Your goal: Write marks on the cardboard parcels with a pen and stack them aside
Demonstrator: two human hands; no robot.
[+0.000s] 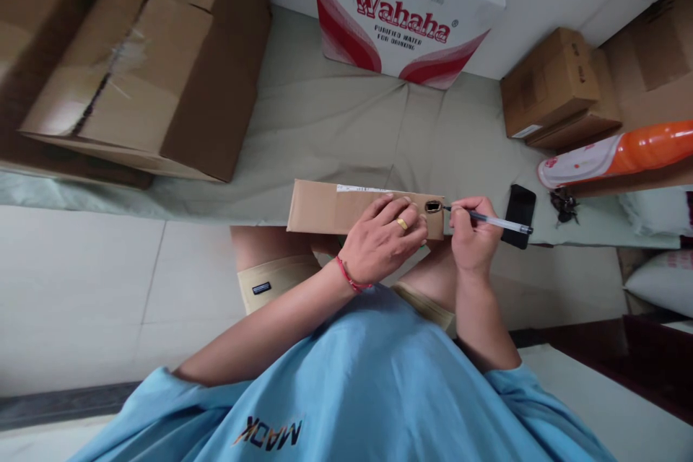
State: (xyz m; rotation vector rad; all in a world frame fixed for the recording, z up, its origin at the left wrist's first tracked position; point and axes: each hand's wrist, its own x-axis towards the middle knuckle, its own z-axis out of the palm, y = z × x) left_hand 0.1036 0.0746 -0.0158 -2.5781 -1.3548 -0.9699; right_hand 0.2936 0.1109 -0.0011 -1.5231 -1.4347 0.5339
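Observation:
A narrow brown cardboard box (317,206) lies at the near edge of the cloth-covered surface, jutting slightly over it. Across its middle, my left hand (385,240) holds it with fingers bent close together over the face; the thumb is hidden. A white label shows along the far edge. Near the box's right end is a small dark oval opening (434,207) with a ragged outline. My right hand (476,234) is closed around a clear-barrelled pen (501,222), its dark tip at the box's right end beside the opening.
A black phone (520,206) and keys (564,206) lie right of my right hand. An orange-and-white bottle-shaped object (622,153) extends in from the right. Large cartons (146,65) stand left, a Wahaha water carton (406,22) behind, smaller boxes (549,83) back right.

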